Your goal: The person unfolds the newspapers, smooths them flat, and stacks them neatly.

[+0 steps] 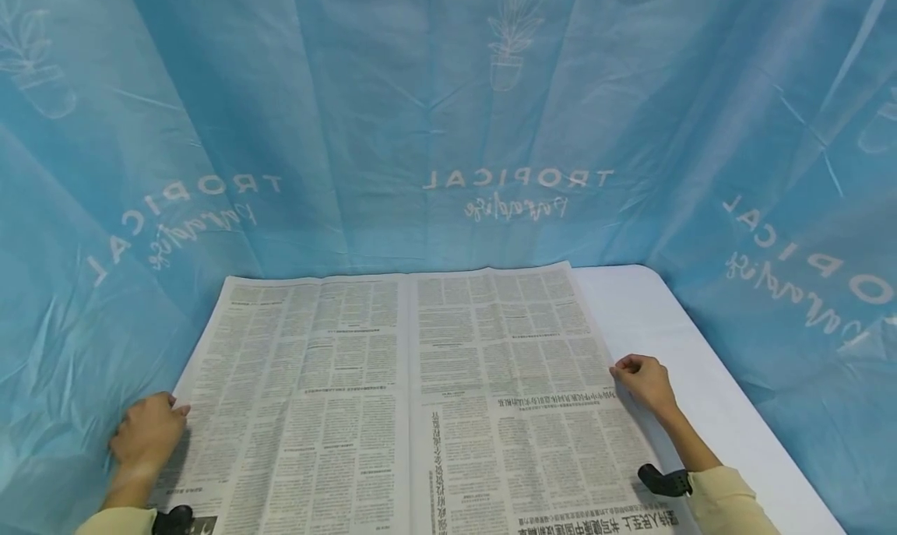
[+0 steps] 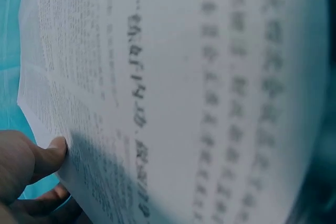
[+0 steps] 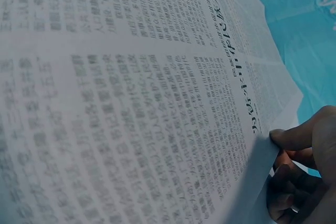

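A newspaper sheet point(image 1: 336, 410) lies spread wide across the white table, with a fold line down its middle. At its left edge my left hand point(image 1: 149, 434) pinches the paper; in the left wrist view the thumb point(image 2: 56, 149) presses on top while other fingers pass beneath. My right hand point(image 1: 646, 383) grips the right edge between thumb and fingers. The right wrist view shows that thumb point(image 3: 286, 137) on the paper's margin, with the other fingers curled below. Close to both wrist cameras the printed sheet point(image 3: 131, 108) fills most of the view.
White tabletop point(image 1: 631, 301) shows to the right of the newspaper. Blue curtains point(image 1: 364, 130) with mirrored lettering surround the table at the back and on both sides. Dark wrist-worn devices point(image 1: 664, 480) sit at the ends of both sleeves.
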### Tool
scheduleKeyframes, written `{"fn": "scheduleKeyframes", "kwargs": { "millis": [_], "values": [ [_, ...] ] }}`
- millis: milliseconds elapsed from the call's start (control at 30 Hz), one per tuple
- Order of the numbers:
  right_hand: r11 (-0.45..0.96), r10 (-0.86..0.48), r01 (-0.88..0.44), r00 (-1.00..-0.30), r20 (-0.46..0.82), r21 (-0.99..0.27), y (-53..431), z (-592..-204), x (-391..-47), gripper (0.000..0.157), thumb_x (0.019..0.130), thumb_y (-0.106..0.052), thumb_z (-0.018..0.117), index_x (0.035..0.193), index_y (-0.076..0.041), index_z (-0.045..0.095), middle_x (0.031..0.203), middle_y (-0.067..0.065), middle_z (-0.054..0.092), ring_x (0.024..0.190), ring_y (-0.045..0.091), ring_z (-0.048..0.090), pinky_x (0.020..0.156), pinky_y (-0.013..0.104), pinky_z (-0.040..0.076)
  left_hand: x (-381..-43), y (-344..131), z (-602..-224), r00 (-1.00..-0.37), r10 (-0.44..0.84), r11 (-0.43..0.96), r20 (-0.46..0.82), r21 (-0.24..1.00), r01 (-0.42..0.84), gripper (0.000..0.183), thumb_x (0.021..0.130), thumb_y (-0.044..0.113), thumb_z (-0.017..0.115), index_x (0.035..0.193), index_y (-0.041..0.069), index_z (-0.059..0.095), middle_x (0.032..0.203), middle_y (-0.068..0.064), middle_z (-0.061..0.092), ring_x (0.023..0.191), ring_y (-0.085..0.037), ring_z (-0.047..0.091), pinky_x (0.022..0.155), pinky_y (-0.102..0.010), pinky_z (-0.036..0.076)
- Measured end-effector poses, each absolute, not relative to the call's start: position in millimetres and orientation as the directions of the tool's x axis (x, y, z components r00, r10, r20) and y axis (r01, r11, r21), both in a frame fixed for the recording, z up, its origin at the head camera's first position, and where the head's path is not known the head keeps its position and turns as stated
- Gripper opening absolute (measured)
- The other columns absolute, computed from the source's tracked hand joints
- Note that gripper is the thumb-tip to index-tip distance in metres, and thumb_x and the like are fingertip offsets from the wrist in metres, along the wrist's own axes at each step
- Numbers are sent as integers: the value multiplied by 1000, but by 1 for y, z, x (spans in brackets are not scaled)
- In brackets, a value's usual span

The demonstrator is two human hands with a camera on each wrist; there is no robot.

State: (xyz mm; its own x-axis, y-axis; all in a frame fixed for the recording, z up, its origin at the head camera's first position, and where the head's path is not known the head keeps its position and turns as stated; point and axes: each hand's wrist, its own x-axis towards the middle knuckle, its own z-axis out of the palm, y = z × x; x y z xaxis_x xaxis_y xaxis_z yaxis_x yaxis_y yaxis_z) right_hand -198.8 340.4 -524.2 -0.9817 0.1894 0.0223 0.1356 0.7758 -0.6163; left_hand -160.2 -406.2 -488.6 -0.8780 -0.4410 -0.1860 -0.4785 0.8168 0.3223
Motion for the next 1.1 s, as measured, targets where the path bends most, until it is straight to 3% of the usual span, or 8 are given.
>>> {"fn": "scheduleKeyframes", "kwargs": {
  "millis": [167, 533, 1100],
  "values": [
    [778, 214, 148, -976, 35, -611, 339, -523, -200, 22, 90, -15, 65, 89, 7, 66, 75, 13, 62, 64, 18, 53, 54, 29, 40, -161, -406, -491, -879, -451, 817, -156, 325, -477, 35, 90, 11, 61, 111, -17, 54, 107, -40, 53, 97, -58, 54, 70, -63, 42],
    [778, 240, 173, -970, 33, -604, 337, -523, -195, 21, 89, -15, 66, 87, 6, 66, 74, 11, 62, 64, 18, 53, 55, 29, 39, -158, -406, -494, -893, -438, 821, -104, 359, -445, 31, 90, 10, 61, 105, -17, 57, 96, -37, 54, 92, -54, 55, 67, -55, 43],
    [758, 345, 257, -938, 35, -599, 335, -526, -195, 19, 86, -16, 68, 84, 3, 68, 71, 10, 63, 61, 19, 54, 52, 30, 37, -159, -395, -501, -845, -534, 776, 30, 413, -477, 23, 91, 8, 61, 100, -13, 60, 98, -37, 56, 92, -56, 55, 65, -57, 42]
  ]
}}
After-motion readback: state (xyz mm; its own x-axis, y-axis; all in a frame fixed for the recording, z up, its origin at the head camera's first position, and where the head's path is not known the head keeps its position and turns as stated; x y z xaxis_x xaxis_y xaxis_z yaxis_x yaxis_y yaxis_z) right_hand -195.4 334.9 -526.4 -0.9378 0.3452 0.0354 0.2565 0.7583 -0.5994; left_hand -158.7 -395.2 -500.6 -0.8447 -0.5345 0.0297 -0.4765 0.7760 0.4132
